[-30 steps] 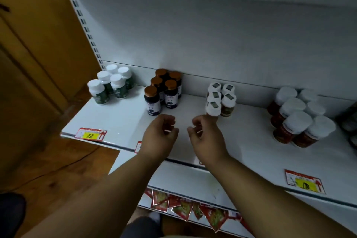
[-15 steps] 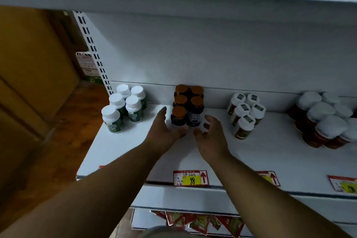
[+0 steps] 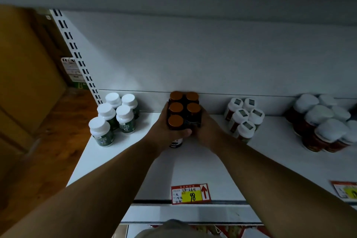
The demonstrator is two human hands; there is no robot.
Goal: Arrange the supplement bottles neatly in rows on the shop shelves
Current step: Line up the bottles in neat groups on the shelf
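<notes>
Brown-capped bottles (image 3: 183, 109), five in a tight cluster, stand at the far middle of the white shelf (image 3: 202, 162) against its back wall. The left hand (image 3: 166, 131) cups the cluster's left side, thumb curled across its near face, while the right hand (image 3: 207, 131) wraps its right side. Green-labelled white-capped bottles (image 3: 116, 116) stand to the left, small white-capped bottles (image 3: 244, 118) to the right.

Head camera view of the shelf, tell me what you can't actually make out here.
1. Labels of the brown-capped bottles: hidden by the left hand and right hand cupped round the group.
2. Red-brown jars at far right: blurred, and cut off by the frame's right edge.
3. Yellow price tag at right: cut off by the edge, number unreadable.
4. Small handwriting on the 98 price tag: too small to read.
5. Lower shelf packets: mostly cut off by the bottom edge.
</notes>
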